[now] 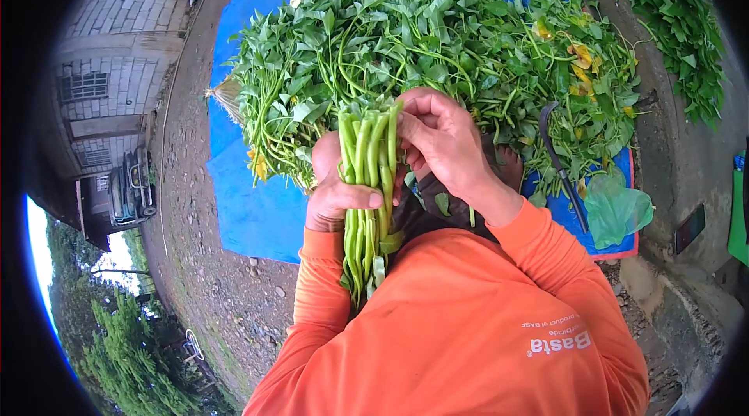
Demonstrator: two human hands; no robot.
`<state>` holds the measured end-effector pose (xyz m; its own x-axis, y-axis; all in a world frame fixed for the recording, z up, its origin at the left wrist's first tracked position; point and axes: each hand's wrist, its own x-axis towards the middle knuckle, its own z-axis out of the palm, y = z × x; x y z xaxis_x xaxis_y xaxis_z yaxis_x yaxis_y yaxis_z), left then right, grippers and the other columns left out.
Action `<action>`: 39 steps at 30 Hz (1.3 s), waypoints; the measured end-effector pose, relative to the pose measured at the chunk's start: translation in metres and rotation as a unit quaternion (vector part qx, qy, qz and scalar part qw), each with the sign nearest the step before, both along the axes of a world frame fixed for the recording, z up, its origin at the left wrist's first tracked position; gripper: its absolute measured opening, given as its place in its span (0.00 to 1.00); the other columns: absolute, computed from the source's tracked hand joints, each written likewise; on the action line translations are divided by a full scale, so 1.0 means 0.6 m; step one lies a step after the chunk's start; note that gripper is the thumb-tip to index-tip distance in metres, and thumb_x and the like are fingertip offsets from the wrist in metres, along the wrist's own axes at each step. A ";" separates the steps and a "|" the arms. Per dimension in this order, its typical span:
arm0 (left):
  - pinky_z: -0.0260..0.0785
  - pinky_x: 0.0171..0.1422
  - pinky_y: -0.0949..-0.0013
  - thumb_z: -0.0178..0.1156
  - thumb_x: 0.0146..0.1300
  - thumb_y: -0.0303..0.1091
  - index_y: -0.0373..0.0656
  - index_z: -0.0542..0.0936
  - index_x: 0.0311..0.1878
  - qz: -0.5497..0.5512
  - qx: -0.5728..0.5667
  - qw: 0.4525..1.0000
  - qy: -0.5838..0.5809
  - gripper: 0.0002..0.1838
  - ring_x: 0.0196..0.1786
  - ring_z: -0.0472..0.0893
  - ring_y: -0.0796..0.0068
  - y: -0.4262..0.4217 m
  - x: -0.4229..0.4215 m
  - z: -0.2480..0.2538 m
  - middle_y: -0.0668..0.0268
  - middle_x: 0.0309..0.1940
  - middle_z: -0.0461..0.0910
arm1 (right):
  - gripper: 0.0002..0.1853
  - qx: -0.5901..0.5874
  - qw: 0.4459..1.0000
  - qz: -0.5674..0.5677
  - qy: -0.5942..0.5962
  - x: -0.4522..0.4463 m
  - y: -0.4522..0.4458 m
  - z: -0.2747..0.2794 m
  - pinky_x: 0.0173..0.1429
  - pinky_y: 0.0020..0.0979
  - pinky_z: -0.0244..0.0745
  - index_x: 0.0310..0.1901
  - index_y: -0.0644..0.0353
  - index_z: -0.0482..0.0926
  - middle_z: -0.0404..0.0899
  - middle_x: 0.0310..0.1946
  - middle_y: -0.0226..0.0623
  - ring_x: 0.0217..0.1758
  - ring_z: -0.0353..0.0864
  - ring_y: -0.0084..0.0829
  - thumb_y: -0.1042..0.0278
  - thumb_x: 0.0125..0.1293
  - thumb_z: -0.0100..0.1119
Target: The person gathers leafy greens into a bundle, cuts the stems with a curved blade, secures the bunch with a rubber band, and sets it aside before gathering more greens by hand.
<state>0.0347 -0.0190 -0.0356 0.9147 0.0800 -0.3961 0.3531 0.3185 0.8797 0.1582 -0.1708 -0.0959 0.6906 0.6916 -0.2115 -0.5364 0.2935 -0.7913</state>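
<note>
Nearest: water spinach bundle [359, 236] upright, left hand [335, 201] closed round it; we want it snug, uncrushed. Right hand [454, 137] nearly closed at cut ends, hold unclear; we'd touch lightly. Beyond: leafy heap [406, 41], blue tarp [257, 217].

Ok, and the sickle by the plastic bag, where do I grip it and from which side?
Best by the straight handle of the sickle, probably from the person's side: that end points back toward them, while the hooked blade curves away by the leaves. Stay left of the green plastic bag.
</note>
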 end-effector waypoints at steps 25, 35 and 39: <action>0.79 0.58 0.64 0.81 0.52 0.33 0.38 0.82 0.59 0.015 0.244 0.969 0.034 0.30 0.47 0.85 0.72 0.041 -0.034 0.054 0.66 0.46 0.86 | 0.24 0.126 0.992 -0.004 0.022 -0.034 0.142 0.077 0.47 0.32 0.83 0.53 0.65 0.77 0.86 0.42 0.37 0.40 0.86 0.27 0.73 0.58 0.79; 0.80 0.38 0.57 0.77 0.36 0.38 0.37 0.76 0.62 0.174 -0.100 0.980 0.007 0.44 0.35 0.82 0.60 0.101 -0.205 0.032 0.57 0.41 0.79 | 0.30 0.021 0.972 0.199 -0.123 -0.032 0.115 0.044 0.56 0.30 0.83 0.70 0.68 0.74 0.86 0.54 0.39 0.56 0.86 0.26 0.60 0.74 0.72; 0.82 0.43 0.53 0.75 0.41 0.36 0.39 0.75 0.66 0.177 -0.144 0.974 -0.004 0.43 0.41 0.83 0.60 0.078 -0.173 -0.050 0.58 0.44 0.80 | 0.12 -0.009 0.955 0.232 -0.184 -0.087 0.071 0.015 0.43 0.29 0.83 0.45 0.67 0.85 0.89 0.37 0.35 0.41 0.89 0.24 0.64 0.74 0.71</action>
